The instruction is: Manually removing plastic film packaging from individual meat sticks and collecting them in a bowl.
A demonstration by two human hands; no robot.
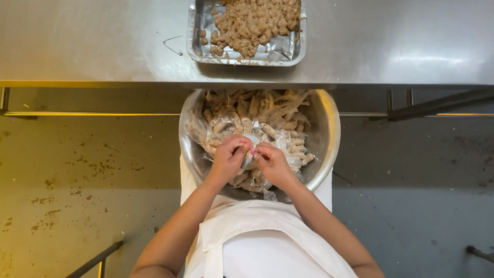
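Fingers [242, 150] of both your hands pinch one clear-wrapped brown piece [249, 154] over the half-full round steel bowl [329, 128], with many unwrapped brown chunks left in the foil tray [288, 51].

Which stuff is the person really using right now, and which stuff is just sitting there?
In use:
- left hand and right hand, pinching a small clear wrapper between them
- metal bowl on the lap, full of wrapped pieces

Just lying about:
- foil tray of brown chunks on the steel table
- bent wire clip
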